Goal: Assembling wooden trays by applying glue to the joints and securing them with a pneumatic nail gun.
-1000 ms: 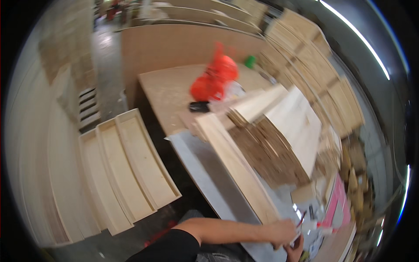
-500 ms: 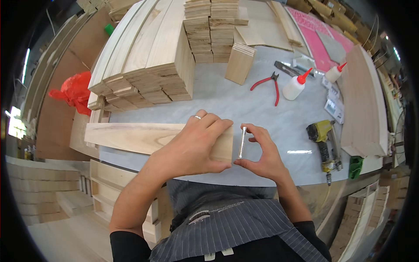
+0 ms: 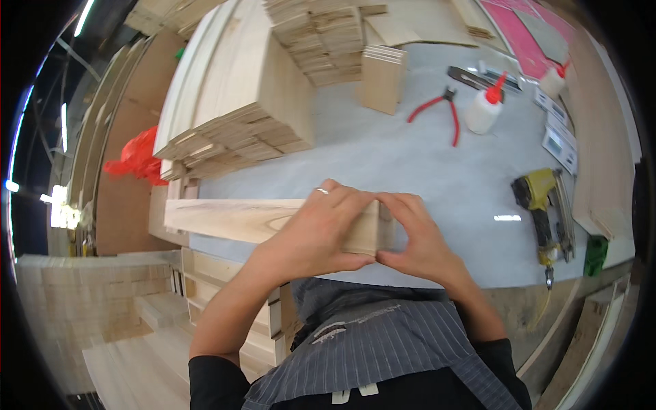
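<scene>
A long pale wooden board (image 3: 225, 219) lies crosswise near the front edge of the table. My left hand (image 3: 311, 232) is closed over it near its right end, with the thumb on the near side and the fingers on the far side. Against that end sits a small wooden end piece (image 3: 387, 229), gripped by its near and far edges between the thumb and fingers of my right hand (image 3: 427, 239). The two hands almost touch at fingertips and thumbs. The joint face between the board and the piece is hidden.
Stacked boards (image 3: 232, 116) fill the back left. Several small boards (image 3: 383, 78) stand upright behind my hands. Further right are red-handled cutting pliers (image 3: 452, 116), a glue bottle (image 3: 484, 113) with a red tip, and a yellow-black nail gun (image 3: 540, 205) with its hose.
My right hand has brought the small end piece, its facing edge coated white, leftward against the board's end, closing the gap. The whole view has shifted and tilted.
</scene>
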Tool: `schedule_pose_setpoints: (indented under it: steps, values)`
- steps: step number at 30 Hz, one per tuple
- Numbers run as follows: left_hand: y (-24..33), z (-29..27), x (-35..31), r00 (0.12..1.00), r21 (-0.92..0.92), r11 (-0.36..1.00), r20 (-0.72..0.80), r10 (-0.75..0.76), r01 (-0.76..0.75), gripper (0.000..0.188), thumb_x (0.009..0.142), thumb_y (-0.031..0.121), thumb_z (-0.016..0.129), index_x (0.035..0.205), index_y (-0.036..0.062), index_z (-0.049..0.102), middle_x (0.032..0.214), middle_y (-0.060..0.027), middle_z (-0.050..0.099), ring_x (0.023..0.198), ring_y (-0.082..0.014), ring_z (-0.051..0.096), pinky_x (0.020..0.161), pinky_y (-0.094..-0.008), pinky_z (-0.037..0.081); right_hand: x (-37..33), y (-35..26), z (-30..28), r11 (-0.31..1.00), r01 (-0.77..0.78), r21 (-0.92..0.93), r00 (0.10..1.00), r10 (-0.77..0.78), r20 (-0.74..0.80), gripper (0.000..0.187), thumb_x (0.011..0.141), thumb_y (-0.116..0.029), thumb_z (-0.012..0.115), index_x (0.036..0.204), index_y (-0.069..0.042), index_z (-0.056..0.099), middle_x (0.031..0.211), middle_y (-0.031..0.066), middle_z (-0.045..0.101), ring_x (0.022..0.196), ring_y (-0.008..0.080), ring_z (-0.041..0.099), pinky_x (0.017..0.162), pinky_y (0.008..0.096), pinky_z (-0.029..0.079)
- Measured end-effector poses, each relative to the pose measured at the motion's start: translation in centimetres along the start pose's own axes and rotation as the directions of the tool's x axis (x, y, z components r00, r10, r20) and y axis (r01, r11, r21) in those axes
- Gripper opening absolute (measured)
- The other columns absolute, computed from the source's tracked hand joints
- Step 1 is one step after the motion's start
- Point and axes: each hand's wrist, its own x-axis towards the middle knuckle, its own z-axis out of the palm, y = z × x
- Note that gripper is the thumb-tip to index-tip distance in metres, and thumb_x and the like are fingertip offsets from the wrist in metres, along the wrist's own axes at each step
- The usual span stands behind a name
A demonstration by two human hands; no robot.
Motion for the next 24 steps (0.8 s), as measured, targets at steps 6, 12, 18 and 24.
schedule_pose_setpoints:
  steps: [6, 12, 18, 24]
  values:
    - [-0.1, 1.1, -0.4, 0.998, 0.017, 1.0, -0.063, 0.026, -0.025, 0.078, 0.068, 0.025, 0.088, 0.133, -0.0002, 0.053, 0.119, -0.0178, 0.061, 0.112, -0.0381, 0.054, 0.101, -0.0455, 0.044, -0.1, -0.2, 0.4, 0.999, -0.042, 0.008, 0.998, 0.042, 0.039, 0.081, 0.067, -0.009, 0.082, 0.142, -0.005, 0.051, 0.135, 0.014, 0.054, 0.128, 0.0341, 0.049, 0.107, 0.0425, 0.044]
    - [0.0, 1.6, -0.5, 0.998, 0.041, 0.999, -0.061, 0.028, -0.026, 0.077, 0.068, 0.027, 0.088, 0.131, -0.0003, 0.054, 0.118, -0.0179, 0.061, 0.112, -0.0382, 0.053, 0.1, -0.0449, 0.046, -0.2, 0.6, 0.6, 0.999, -0.054, -0.007, 0.998, 0.054, 0.044, 0.083, 0.066, -0.008, 0.082, 0.143, -0.004, 0.05, 0.137, 0.0152, 0.053, 0.129, 0.034, 0.049, 0.108, 0.0425, 0.044]
    - [0.3, -0.1, -0.7, 0.999, 0.03, 0.999, -0.038, -0.038, 0.039, 0.078, 0.068, 0.022, 0.088, 0.134, 0.0013, 0.054, 0.119, -0.0178, 0.06, 0.113, -0.0387, 0.053, 0.099, -0.0458, 0.047, 0.5, -0.3, 0.2, 1.0, -0.014, 0.011, 0.999, 0.013, 0.034, 0.082, 0.068, -0.009, 0.081, 0.143, -0.004, 0.049, 0.137, 0.0154, 0.053, 0.129, 0.0343, 0.048, 0.107, 0.0419, 0.044]
    - [0.0, 0.4, -0.3, 0.999, 0.035, 0.999, -0.026, -0.033, 0.034, 0.079, 0.066, 0.02, 0.089, 0.135, 0.0026, 0.055, 0.119, -0.0164, 0.06, 0.11, -0.0372, 0.053, 0.098, -0.0452, 0.047, 0.4, -0.4, 0.3, 1.0, -0.024, 0.019, 0.999, 0.023, 0.034, 0.081, 0.069, -0.012, 0.081, 0.143, -0.004, 0.05, 0.136, 0.0132, 0.054, 0.128, 0.0327, 0.049, 0.106, 0.0413, 0.045]
